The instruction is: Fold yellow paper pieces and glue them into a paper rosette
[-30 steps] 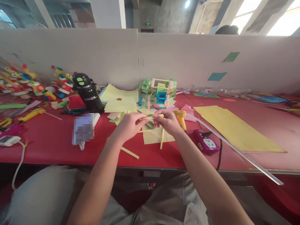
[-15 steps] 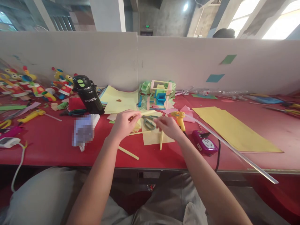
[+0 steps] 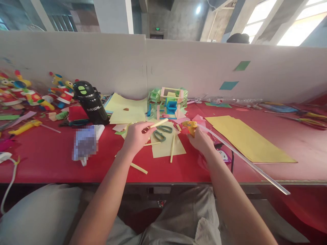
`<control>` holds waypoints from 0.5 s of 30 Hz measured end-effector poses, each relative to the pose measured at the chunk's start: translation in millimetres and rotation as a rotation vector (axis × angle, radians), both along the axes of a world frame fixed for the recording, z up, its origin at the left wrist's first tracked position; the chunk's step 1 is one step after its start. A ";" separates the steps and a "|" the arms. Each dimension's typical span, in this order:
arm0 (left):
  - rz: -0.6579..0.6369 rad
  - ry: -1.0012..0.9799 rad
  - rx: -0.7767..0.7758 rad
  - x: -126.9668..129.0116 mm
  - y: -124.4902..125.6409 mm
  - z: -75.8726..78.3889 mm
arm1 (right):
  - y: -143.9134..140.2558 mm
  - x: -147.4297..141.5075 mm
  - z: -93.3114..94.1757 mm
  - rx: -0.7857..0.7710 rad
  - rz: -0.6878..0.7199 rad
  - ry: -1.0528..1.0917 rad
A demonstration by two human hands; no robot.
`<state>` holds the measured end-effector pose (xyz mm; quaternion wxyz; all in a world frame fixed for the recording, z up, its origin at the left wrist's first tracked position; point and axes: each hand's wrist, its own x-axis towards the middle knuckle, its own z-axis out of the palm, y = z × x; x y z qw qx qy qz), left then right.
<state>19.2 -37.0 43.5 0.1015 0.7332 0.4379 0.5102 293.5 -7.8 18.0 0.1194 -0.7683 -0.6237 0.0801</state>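
Between the thumb and fingers of my left hand (image 3: 138, 136) is a rolled yellow paper stick (image 3: 160, 123), its free end pointing right. My right hand (image 3: 203, 140) is closed around the handle of a yellow hot glue gun (image 3: 191, 126); a long clear glue stick (image 3: 245, 156) runs from the gun's back to the lower right. Dark green scissors (image 3: 159, 136) lie between my hands on a pale yellow sheet (image 3: 166, 149). Another paper stick (image 3: 172, 148) rests on that sheet, and one more (image 3: 139, 168) lies on the red table nearer me.
A paper model (image 3: 170, 103) stands against the partition. To the left are a black thermos (image 3: 92, 105) and a phone (image 3: 87, 143) on a stand. Yellow sheets (image 3: 245, 136) lie to the right, with a purple power socket (image 3: 224, 156) partly behind my right arm.
My right hand has moved right from beside the scissors and closed on the glue gun. My left hand keeps hold of the paper stick. The view has shifted slightly.
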 end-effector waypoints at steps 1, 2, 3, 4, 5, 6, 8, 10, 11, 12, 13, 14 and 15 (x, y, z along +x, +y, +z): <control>0.005 0.004 0.024 0.0 -0.7 1.2 | 6.5 0.5 -2.1 -0.013 -0.026 0.020; 0.009 0.001 0.036 -0.1 -1.2 2.2 | 11.8 1.6 -4.4 -0.003 -0.045 0.053; 0.014 -0.007 0.036 -0.4 -1.4 2.9 | 15.8 3.1 -6.6 0.037 -0.049 0.103; 0.021 -0.021 0.025 -0.9 -1.2 3.3 | 18.0 4.7 -8.1 0.099 -0.030 0.179; 0.030 -0.038 0.005 -1.4 -0.9 3.5 | 18.3 6.0 -8.8 0.170 0.016 0.285; 0.037 -0.056 -0.022 -2.0 -0.3 3.4 | 16.6 6.7 -8.3 0.234 0.087 0.414; 0.049 -0.088 -0.085 -3.3 0.6 3.0 | 7.5 5.4 -3.8 0.322 0.264 0.681; 0.065 -0.109 -0.135 -4.4 1.0 2.9 | -7.5 0.2 3.7 0.368 0.410 0.866; 0.075 -0.121 -0.153 -4.8 0.8 3.0 | -16.0 -3.6 7.6 0.405 0.454 0.912; 0.081 -0.134 -0.168 -5.0 0.5 3.2 | -24.4 -7.8 11.0 0.431 0.489 0.938; 0.081 -0.152 -0.182 -5.0 0.1 3.4 | -32.3 -12.3 13.8 0.451 0.509 0.950; 0.077 -0.176 -0.195 -4.8 -0.3 3.7 | -39.2 -16.7 15.5 0.462 0.525 0.950; 0.067 -0.206 -0.209 -4.4 -0.7 3.9 | -44.8 -21.0 16.2 0.469 0.543 0.945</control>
